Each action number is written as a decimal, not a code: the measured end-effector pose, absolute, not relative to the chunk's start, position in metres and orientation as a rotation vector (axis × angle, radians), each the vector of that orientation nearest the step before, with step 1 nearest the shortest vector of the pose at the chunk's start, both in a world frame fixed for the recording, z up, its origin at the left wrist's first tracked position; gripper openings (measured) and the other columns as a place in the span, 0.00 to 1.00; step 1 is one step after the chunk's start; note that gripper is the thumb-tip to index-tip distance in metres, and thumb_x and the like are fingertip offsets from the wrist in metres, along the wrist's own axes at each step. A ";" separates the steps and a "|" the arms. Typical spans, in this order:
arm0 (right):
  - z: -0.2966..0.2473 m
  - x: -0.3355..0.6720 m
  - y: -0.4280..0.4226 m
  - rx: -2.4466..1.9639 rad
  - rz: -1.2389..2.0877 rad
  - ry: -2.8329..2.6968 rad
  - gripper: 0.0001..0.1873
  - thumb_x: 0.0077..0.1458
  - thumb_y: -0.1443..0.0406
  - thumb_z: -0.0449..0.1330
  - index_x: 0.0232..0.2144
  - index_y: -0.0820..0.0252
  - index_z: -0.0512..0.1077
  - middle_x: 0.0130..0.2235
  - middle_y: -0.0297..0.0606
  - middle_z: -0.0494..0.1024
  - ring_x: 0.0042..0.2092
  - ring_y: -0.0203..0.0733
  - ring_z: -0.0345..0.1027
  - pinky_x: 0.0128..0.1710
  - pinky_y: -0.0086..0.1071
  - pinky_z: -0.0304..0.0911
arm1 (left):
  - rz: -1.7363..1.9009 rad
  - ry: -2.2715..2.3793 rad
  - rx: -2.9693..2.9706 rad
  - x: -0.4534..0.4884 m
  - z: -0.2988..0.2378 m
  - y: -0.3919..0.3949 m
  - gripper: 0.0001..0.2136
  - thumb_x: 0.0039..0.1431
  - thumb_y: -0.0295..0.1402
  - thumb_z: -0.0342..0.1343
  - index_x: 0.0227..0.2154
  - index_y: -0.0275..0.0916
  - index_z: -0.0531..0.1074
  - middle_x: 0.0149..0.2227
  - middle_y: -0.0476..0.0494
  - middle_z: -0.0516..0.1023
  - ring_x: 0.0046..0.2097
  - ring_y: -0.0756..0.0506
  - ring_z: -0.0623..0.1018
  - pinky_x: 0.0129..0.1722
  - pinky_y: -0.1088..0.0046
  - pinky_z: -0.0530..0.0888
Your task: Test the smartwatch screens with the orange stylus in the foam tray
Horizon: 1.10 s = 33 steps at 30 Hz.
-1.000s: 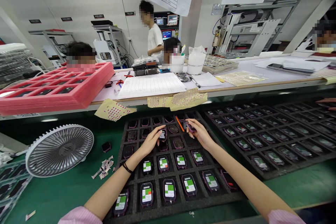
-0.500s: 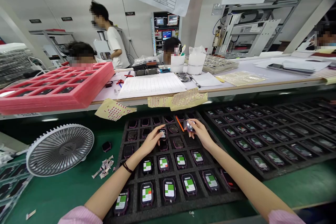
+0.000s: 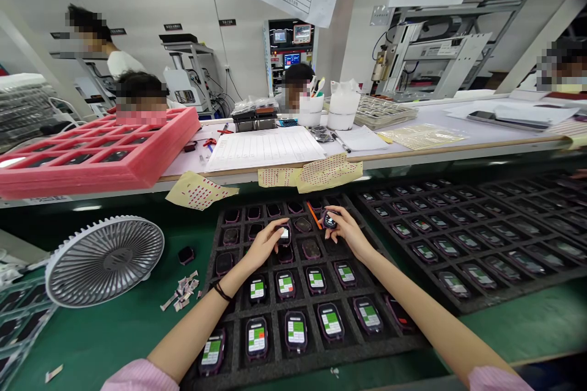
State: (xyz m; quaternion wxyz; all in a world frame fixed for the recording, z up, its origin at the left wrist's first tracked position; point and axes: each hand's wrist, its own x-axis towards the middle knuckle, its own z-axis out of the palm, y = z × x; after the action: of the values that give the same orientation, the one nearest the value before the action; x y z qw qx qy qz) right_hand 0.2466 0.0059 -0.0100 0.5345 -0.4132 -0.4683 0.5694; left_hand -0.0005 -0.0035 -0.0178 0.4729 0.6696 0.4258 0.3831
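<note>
Above the upper middle of a black foam tray, each of my hands grips a smartwatch without a strap. My left hand has its fingers closed around one watch, whose lit screen shows white. In my right hand, the other watch is pinched between thumb and fingers, its screen dark with a pale display. An orange stick-like tool lies across the tray just left of my right hand. Nearer rows of the tray hold several watches with green and white screens; farther ones are dark.
A second foam tray full of watches lies to the right. On the left are a grey fan, a loose watch and small paper strips. Pink foam trays stand on the raised shelf. Other people work behind it.
The watch screen at my left hand has turned from dark text to mostly white. The right-hand watch now faces me more, its display changed. A person in the background has moved left.
</note>
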 end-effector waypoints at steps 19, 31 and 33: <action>-0.009 0.246 0.006 -1.018 1.359 -1.125 0.21 0.48 0.55 0.60 0.42 0.56 0.63 0.30 0.36 0.77 0.20 0.36 0.68 0.14 0.25 0.55 | 0.920 1.013 1.645 -0.001 -0.016 -0.004 0.21 0.60 0.41 0.48 0.54 0.41 0.63 0.31 0.50 0.68 0.24 0.53 0.66 0.25 0.76 0.68; -0.008 0.246 0.005 -1.019 1.354 -1.116 0.21 0.48 0.55 0.60 0.42 0.57 0.63 0.30 0.36 0.77 0.20 0.36 0.69 0.14 0.24 0.55 | 0.934 1.015 1.611 0.000 -0.016 -0.004 0.20 0.60 0.43 0.48 0.54 0.41 0.63 0.32 0.49 0.68 0.24 0.54 0.67 0.25 0.77 0.68; -0.009 0.246 0.006 -1.021 1.355 -1.115 0.21 0.48 0.55 0.60 0.42 0.57 0.63 0.30 0.36 0.77 0.20 0.36 0.69 0.14 0.24 0.55 | 0.926 1.014 1.610 0.000 -0.013 -0.005 0.22 0.59 0.42 0.49 0.55 0.41 0.62 0.30 0.51 0.67 0.23 0.54 0.67 0.26 0.76 0.68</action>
State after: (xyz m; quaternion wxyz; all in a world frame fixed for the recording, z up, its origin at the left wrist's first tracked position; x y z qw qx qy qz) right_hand 0.2461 0.0057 -0.0087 0.5276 -0.4273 -0.4664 0.5671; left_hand 0.0001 -0.0054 -0.0133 0.4908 0.6629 0.4175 0.3814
